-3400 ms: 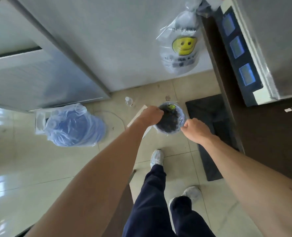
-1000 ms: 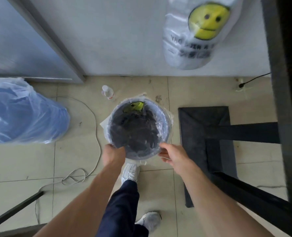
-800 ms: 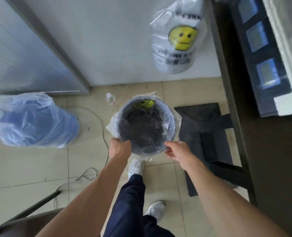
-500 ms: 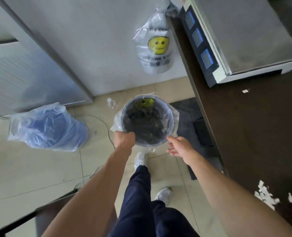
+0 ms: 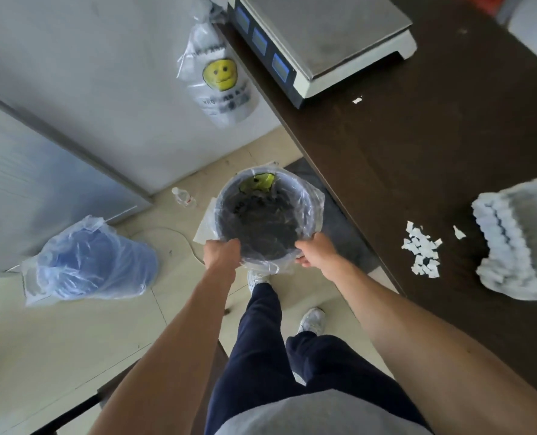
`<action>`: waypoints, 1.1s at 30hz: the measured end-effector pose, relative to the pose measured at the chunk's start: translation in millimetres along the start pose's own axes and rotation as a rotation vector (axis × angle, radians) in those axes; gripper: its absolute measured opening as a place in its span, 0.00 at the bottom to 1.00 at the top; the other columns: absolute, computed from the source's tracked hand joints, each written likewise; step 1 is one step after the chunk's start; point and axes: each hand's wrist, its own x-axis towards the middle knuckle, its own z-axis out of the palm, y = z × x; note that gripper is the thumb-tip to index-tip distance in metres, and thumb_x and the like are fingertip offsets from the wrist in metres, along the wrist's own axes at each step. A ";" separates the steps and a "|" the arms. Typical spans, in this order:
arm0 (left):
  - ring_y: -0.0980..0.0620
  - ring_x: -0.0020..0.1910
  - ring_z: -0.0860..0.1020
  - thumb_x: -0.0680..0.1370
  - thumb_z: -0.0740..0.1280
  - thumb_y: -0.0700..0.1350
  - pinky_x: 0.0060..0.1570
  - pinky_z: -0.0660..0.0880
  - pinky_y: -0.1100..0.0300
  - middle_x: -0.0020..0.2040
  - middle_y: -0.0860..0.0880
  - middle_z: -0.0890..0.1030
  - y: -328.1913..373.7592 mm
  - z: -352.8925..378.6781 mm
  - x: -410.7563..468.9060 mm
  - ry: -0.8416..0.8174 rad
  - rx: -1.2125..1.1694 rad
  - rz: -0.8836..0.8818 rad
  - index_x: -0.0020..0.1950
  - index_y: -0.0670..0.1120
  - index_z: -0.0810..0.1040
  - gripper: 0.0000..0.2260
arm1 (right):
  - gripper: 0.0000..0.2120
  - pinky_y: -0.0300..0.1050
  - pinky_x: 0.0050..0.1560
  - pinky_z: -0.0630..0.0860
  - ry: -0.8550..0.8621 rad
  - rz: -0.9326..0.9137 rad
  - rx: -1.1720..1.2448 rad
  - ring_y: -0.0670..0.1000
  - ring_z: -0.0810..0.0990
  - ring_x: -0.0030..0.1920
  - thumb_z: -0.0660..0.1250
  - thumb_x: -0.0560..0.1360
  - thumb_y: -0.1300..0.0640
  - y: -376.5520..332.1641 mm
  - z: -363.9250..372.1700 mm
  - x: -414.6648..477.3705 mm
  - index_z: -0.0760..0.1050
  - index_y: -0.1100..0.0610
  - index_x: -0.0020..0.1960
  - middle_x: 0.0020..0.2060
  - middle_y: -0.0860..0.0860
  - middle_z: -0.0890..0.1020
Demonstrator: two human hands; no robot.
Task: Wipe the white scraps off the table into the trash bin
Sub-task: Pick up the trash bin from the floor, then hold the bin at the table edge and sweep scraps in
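I hold a round trash bin (image 5: 308,196) lined with a clear plastic bag, dark inside, above the floor left of the table. My left hand (image 5: 221,254) grips its near-left rim and my right hand (image 5: 315,251) grips its near-right rim. A heap of white scraps (image 5: 422,252) lies on the dark brown table (image 5: 417,152) near its left edge. One more scrap (image 5: 357,100) lies by the scale, and another (image 5: 458,232) sits beside a white fluffy cloth (image 5: 521,237) at the right.
A weighing scale (image 5: 317,36) stands at the table's far end. A smiley-face plastic bag (image 5: 220,80) hangs by the wall. On the floor are a blue item in a plastic bag (image 5: 91,262), a small bottle (image 5: 184,197) and a dark mat (image 5: 342,227).
The view has tilted up and right, bringing the table, scraps and cloth into sight. The bin has risen from the floor in both hands and sits closer to the table edge.
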 end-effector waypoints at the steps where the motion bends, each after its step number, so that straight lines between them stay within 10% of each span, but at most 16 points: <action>1: 0.39 0.48 0.85 0.71 0.67 0.39 0.48 0.84 0.44 0.48 0.39 0.83 -2.5 4.7 -3.4 -0.008 0.009 0.006 0.51 0.39 0.77 0.09 | 0.10 0.48 0.47 0.83 0.012 0.007 0.015 0.53 0.86 0.44 0.64 0.79 0.60 8.0 -3.4 -1.1 0.70 0.61 0.59 0.48 0.57 0.81; 18: 0.36 0.50 0.84 0.77 0.69 0.33 0.54 0.82 0.40 0.42 0.42 0.80 -43.2 58.2 -59.5 -0.191 0.096 0.013 0.42 0.41 0.76 0.06 | 0.13 0.55 0.50 0.83 0.177 0.048 0.044 0.53 0.85 0.42 0.60 0.78 0.52 105.4 -63.9 -50.8 0.74 0.61 0.56 0.42 0.55 0.82; 29: 0.39 0.52 0.83 0.77 0.66 0.33 0.44 0.84 0.50 0.48 0.44 0.78 -39.5 74.6 -71.8 -0.227 0.221 0.067 0.58 0.38 0.77 0.10 | 0.32 0.56 0.58 0.74 0.265 -0.245 -0.745 0.62 0.80 0.58 0.50 0.82 0.39 115.5 -102.6 -100.0 0.56 0.60 0.76 0.58 0.61 0.81; 33: 0.39 0.52 0.83 0.77 0.66 0.33 0.48 0.84 0.48 0.48 0.44 0.78 -38.4 83.9 -74.9 -0.239 0.215 0.066 0.61 0.37 0.76 0.12 | 0.25 0.54 0.52 0.74 0.281 -0.358 -0.786 0.62 0.81 0.53 0.52 0.82 0.41 104.0 -124.2 -119.4 0.67 0.57 0.70 0.53 0.60 0.83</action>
